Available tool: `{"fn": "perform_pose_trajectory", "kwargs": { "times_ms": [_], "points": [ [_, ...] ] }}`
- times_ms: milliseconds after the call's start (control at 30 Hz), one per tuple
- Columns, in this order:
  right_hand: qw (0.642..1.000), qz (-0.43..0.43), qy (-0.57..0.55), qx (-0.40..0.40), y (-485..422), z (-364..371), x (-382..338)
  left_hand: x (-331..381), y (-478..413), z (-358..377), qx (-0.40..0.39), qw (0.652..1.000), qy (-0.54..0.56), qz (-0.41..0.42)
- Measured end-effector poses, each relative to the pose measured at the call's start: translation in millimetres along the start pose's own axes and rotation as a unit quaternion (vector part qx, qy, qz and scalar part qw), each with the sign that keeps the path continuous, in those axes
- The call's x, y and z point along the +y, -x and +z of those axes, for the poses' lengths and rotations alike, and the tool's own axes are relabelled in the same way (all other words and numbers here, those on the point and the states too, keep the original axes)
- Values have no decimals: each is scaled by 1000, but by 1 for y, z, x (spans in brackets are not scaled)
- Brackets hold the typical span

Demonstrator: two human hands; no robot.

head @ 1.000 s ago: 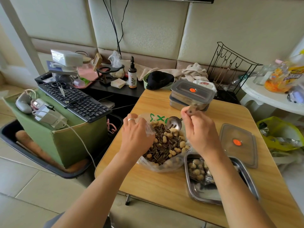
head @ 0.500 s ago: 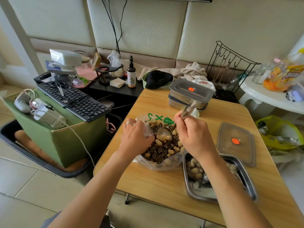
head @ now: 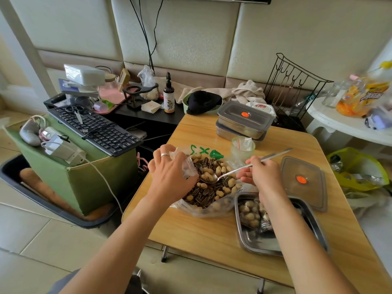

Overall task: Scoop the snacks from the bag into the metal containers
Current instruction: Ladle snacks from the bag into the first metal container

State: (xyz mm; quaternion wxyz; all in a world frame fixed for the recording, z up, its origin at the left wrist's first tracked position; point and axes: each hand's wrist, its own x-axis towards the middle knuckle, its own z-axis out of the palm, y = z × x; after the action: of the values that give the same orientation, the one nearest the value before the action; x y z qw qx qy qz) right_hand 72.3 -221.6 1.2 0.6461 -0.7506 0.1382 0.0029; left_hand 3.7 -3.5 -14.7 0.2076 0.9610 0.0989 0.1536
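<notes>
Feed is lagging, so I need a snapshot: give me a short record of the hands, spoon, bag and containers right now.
left hand: grips the bag's left rim, holding it open
right hand: holds the spoon by its handle
spoon: bowl lies among the snacks
bag: clear plastic, on the table, holds sunflower seeds and peanuts
open container: right of the bag, peanuts at its left end
lid: off, lying on the table beside the open container
closed containers: two stacked at the table's far edge
</notes>
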Motion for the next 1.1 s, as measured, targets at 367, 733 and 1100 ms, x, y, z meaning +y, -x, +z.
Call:
{"fn": "perform_pose_trajectory", "kwargs": {
  "times_ms": [367,733,1100],
  "points": [
    [988,-153,7,33,9,-15,-25,13,-12,6,-41,998,-36,44],
    [912,-396,110,-13,23,-8,-30,25,-25,21,-144,989,25,2],
    [774,-611,166,9,27,5,-42,35,-24,24,-78,989,109,-56]
  ]
}}
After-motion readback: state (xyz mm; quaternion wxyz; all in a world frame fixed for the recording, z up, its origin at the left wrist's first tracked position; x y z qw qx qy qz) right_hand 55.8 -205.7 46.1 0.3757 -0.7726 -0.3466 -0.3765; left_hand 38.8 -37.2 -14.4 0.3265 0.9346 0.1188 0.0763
